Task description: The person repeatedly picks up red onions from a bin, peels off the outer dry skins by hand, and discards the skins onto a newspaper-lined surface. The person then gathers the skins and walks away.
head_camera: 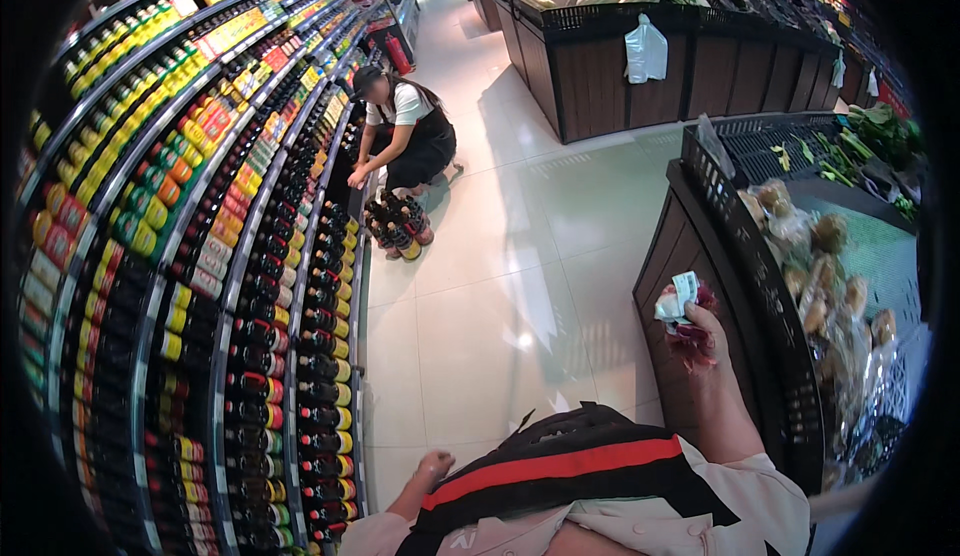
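My right hand (707,334) is shut on a small clear plastic bag (684,308) of something dark red, with a white printed label on it, in front of the wood-panelled side of a produce stand. My left hand (435,466) hangs low by my side, near the bottle shelves, with its fingers curled; whether it holds anything small cannot be told. Across my front lies a black bag with a red strap band (555,473).
Shelves of sauce bottles (324,376) line the left. A person (405,132) crouches ahead beside bottles grouped on the floor (399,224). On the right, a produce stand (757,256) holds bagged vegetables (832,293). A larger stand (615,98) and a red fire extinguisher (397,53) are farther off.
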### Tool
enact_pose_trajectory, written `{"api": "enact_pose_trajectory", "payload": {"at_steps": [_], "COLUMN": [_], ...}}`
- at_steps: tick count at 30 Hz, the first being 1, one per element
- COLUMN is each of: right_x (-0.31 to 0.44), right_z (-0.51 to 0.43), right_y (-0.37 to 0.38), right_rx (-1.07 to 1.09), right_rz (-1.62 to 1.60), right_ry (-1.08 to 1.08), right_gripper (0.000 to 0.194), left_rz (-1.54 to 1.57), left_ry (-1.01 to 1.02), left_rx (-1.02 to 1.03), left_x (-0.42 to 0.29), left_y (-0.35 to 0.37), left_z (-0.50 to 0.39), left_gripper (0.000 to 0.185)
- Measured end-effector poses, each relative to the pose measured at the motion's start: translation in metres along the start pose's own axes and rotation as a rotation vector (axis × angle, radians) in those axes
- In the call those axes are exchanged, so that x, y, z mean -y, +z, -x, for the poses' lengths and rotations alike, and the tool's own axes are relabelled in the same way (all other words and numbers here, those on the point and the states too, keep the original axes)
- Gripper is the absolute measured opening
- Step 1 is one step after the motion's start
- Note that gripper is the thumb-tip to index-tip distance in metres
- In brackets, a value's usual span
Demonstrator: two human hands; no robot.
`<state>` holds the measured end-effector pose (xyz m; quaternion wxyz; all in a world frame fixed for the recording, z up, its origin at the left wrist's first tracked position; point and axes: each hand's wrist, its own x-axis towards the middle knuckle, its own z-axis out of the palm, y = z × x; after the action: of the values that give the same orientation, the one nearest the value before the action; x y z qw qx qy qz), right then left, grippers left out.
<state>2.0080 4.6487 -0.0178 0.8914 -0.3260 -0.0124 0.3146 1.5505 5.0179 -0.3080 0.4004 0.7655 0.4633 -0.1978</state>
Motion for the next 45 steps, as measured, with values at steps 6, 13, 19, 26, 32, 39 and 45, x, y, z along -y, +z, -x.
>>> {"api": "enact_pose_trajectory", "payload": {"at_steps": [6,13,19,26,32,39,45], "right_x": [0.023,0.063,0.143,0.224,0.331,0.459,0.572], "right_z": [-0.209,-0.456,-0.604,-0.752,-0.870,-0.970,-1.047], "right_y": [0.051,0.095,0.103,0.043,-0.031,-0.103,-0.180], "right_rx": [-0.072,0.001,-0.132,-0.361,-0.212,-0.350,-0.500], "right_rz": [0.015,-0.037,-0.055,-0.074,-0.232,-0.203,-0.179], "right_ry": [-0.015,-0.209,-0.189,-0.251,-0.328,-0.438,-0.616], "right_gripper": [0.040,0.049,0.040,0.042,0.045,0.038,0.037], "left_rz": [-0.068,-0.063,0.353,0.593,-0.249,-0.572,-0.658], "left_ry": [-0.245,-0.221,0.007,0.547,0.277,0.315,0.371], "left_rx": [0.098,0.074,-0.094,-0.120,0.105,0.271,0.304], "left_x": [-0.032,-0.192,-0.461,-0.782,-0.879,-1.079,-1.283], "left_y": [-0.050,-0.155,-0.283,-0.314,-0.266,-0.212,-0.172], "left_z": [-0.058,-0.297,-0.570,-0.733,-0.764,-0.853,-0.964], "left_gripper": [0.039,0.028,0.019,0.031,0.021,0.013,0.011]}}
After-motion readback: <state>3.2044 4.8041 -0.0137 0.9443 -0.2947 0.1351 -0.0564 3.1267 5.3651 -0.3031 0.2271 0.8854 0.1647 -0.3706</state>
